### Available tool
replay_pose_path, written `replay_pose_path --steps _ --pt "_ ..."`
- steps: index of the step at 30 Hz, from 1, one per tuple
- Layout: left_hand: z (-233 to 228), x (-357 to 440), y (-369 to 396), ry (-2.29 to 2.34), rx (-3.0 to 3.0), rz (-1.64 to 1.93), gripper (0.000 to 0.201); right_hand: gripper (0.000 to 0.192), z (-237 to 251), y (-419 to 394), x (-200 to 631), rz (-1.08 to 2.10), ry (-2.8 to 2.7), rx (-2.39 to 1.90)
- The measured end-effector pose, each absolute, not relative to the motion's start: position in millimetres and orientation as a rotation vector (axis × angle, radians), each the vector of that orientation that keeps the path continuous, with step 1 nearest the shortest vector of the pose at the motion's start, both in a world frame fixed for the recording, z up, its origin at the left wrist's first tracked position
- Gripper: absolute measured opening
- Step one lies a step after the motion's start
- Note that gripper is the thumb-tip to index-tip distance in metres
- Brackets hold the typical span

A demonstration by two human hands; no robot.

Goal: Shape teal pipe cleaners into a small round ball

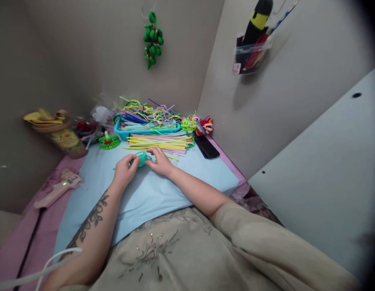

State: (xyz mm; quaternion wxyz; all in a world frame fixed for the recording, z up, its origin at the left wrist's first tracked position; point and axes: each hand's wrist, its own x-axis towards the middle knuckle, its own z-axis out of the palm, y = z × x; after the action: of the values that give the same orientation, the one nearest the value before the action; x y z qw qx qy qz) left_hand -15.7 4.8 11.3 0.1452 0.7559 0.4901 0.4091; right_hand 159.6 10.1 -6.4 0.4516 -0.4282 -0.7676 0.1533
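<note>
Between my two hands, just above the light blue cloth, is a small teal pipe-cleaner piece with loops standing up from it. My left hand pinches its left side, and a short teal end pokes out beyond that hand. On the other side my right hand has its fingers curled round the right edge of the piece. Right behind the hands lies a row of loose pipe cleaners in yellow, pink, white and pale green.
A blue basket heaped with pipe cleaners stands at the back. Left of it are a green pipe-cleaner figure and a tilted cup. A pink glue gun with a cord lies far left. A black phone lies right.
</note>
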Motion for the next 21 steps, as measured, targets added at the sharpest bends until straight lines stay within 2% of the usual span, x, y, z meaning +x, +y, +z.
replay_pose_path --steps 7,12,21 --pt "13 -10 3 1.38 2.4 1.068 0.026 0.037 -11 -2 149 0.543 -1.81 -1.329" --pt "15 -9 4 1.508 2.363 1.095 0.025 0.031 -9 -3 150 0.459 -1.744 -1.265" --pt "13 -5 -4 1.548 2.558 0.689 0.039 0.037 -10 -6 148 0.415 -1.953 -1.144"
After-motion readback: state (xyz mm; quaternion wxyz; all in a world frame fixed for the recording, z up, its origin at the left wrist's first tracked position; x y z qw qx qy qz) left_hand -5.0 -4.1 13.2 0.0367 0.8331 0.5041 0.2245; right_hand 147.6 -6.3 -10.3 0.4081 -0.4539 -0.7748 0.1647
